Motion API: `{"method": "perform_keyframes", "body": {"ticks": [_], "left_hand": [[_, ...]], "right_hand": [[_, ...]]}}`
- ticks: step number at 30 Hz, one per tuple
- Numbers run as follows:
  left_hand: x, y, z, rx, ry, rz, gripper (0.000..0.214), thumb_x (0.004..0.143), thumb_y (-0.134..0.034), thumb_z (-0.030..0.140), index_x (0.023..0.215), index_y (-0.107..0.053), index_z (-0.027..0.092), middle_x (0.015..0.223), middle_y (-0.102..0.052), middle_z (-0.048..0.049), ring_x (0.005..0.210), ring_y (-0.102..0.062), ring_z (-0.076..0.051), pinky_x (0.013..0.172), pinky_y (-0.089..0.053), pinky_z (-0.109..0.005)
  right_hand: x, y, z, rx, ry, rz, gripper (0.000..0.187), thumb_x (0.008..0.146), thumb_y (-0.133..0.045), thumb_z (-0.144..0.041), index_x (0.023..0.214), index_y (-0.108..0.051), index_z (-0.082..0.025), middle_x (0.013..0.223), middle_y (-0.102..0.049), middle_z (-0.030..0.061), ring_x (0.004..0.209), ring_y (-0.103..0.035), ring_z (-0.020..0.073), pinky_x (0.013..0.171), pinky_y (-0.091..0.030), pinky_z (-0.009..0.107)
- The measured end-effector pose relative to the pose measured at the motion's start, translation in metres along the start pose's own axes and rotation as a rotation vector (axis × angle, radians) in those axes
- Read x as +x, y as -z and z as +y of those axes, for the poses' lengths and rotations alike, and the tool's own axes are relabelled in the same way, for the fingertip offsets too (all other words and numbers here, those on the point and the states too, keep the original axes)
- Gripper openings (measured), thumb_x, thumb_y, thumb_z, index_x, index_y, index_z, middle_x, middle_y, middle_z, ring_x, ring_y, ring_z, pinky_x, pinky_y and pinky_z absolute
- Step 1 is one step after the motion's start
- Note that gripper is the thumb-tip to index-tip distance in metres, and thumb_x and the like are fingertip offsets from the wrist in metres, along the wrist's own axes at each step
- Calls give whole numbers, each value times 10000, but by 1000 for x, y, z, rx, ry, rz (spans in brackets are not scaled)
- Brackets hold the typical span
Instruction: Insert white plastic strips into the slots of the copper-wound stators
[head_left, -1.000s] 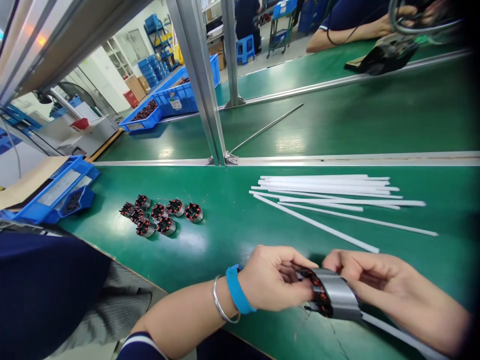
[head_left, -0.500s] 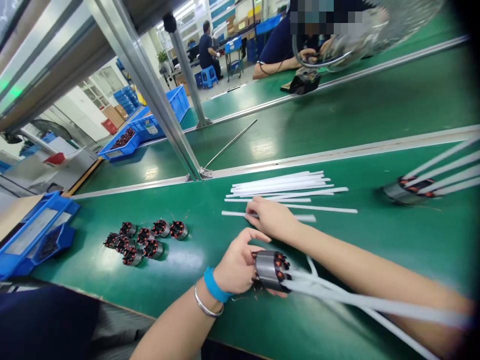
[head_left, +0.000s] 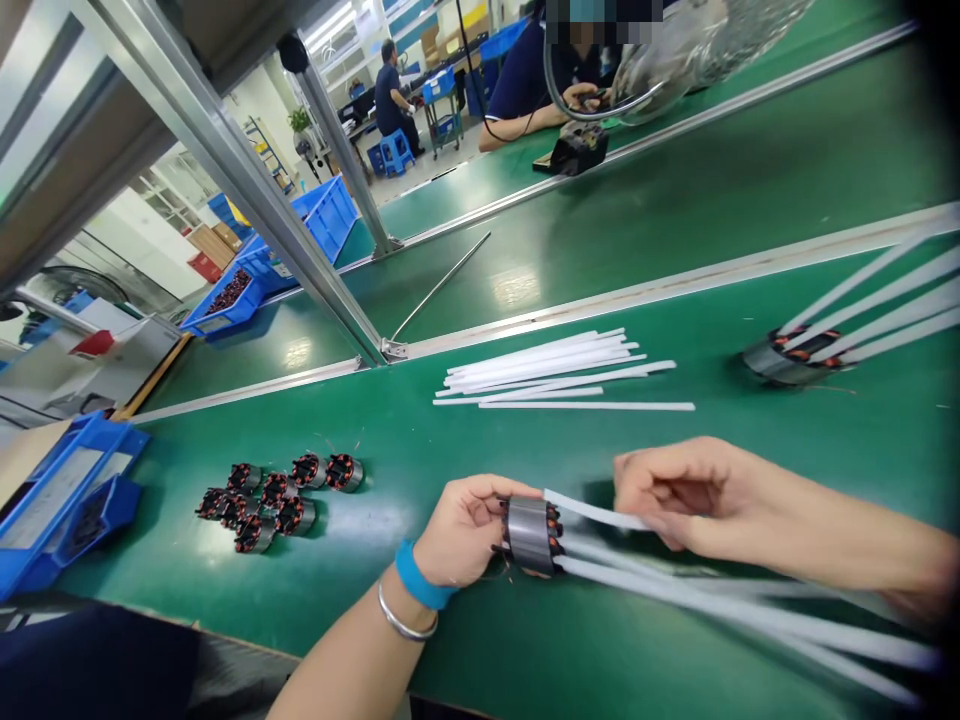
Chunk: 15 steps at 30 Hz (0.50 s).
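Note:
My left hand [head_left: 461,528] grips a small grey stator [head_left: 530,535] with copper windings, held just above the green table [head_left: 525,460]. Several long white strips [head_left: 720,605] stick out of the stator toward the right. My right hand [head_left: 679,492] pinches one white strip [head_left: 592,510] whose end meets the stator's top. A loose pile of white strips [head_left: 555,372] lies on the table beyond my hands. A blue band and a metal bangle sit on my left wrist.
A cluster of small stators [head_left: 281,490] lies at the left. Another stator [head_left: 787,358] with white strips in it rests at the right. Blue bins [head_left: 60,495] sit at the left edge, a metal post [head_left: 300,250] and rod [head_left: 439,285] behind. A person works across the line.
My right hand reached out to the strip pile, took one white strip and brought it back to the stator. The left hand kept hold of the stator, and the view turned left.

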<state>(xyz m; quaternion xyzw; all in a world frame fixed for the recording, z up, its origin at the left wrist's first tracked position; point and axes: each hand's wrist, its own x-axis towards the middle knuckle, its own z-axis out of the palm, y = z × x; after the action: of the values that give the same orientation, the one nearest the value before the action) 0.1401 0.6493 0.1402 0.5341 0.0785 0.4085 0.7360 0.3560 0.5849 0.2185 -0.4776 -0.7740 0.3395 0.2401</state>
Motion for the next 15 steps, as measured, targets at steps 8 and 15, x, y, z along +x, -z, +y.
{"method": "perform_keyframes", "body": {"ticks": [8, 15], "left_hand": [[0, 3, 0, 62, -69, -46, 368, 642, -580, 18, 980, -684, 118, 877, -651, -117, 777, -628, -159, 693, -505, -228], [-3, -3, -1, 18, -26, -110, 499, 575, -584, -40, 1041, -661, 119, 878, -641, -79, 766, -598, -104, 715, -481, -185]], "right_hand": [[-9, 3, -4, -104, -6, -8, 78, 696, -502, -227, 672, -510, -154, 623, -420, 26, 566, -346, 102, 510, -280, 228], [13, -34, 6, 48, -18, 156, 143, 721, -534, -272, 728, -535, -129, 632, -488, 22, 564, -421, 88, 533, -337, 206]]}}
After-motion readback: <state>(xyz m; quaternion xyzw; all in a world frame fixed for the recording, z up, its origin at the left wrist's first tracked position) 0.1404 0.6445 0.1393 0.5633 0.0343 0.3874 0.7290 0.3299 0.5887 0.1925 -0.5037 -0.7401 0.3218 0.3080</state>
